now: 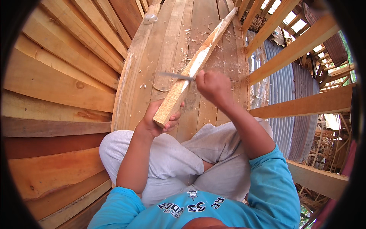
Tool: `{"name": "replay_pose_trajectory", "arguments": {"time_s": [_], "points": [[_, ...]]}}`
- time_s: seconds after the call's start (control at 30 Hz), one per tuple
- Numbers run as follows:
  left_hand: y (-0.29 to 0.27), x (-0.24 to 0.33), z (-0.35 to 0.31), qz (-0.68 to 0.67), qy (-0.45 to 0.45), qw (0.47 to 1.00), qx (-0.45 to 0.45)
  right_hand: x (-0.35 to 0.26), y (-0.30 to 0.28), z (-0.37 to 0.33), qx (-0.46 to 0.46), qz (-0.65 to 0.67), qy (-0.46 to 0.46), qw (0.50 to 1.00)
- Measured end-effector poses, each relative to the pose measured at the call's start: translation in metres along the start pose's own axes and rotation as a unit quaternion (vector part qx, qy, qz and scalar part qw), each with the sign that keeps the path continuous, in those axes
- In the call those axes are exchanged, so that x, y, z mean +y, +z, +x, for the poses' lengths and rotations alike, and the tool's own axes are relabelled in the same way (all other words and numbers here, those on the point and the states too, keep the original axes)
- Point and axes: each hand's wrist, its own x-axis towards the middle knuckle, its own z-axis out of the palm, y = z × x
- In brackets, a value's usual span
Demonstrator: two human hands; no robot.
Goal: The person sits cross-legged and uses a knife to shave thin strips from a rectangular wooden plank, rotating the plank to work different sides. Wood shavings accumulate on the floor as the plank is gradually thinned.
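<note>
A long, squared wooden stick [176, 91] slants away from me, its near end raised over my lap and its far end at the upper right by the floor's edge. Around the near end wraps my left hand [151, 114], closed, with fingers curling from beneath to the right side. My right hand [215, 86] is a fist around a knife [171, 74]; its handle is hidden in the fingers. The thin blade points left and lies across the stick's upper face, slightly blurred. Pale, freshly cut wood shows along the stick beyond the blade.
I sit cross-legged on a plank floor [152, 49] strewn with curled shavings. A slatted wooden wall [65, 76] rises close on my left. To the right are wooden rails [305, 107] with corrugated metal sheets [280, 76] below. A small clear plastic object [150, 18] lies at the far left.
</note>
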Motion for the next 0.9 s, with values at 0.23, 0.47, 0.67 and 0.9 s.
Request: {"name": "replay_pose_trajectory", "arguments": {"time_s": [0.23,0.47,0.67,0.9], "points": [[0.003,-0.003,-0.005,0.045,0.006,0.997,0.055,-0.048,-0.019,-0.036,-0.117,-0.012,-0.045,0.992],[0.011,0.000,0.012,0.052,0.031,0.995,0.076,-0.006,0.000,0.007,-0.016,0.003,0.000,1.000],[0.007,0.001,0.015,0.089,0.022,0.993,0.074,-0.013,-0.006,-0.002,-0.022,-0.025,0.000,0.999],[0.011,-0.004,0.006,0.087,0.024,0.993,0.079,-0.008,0.001,0.005,0.005,-0.005,-0.017,1.000]]}}
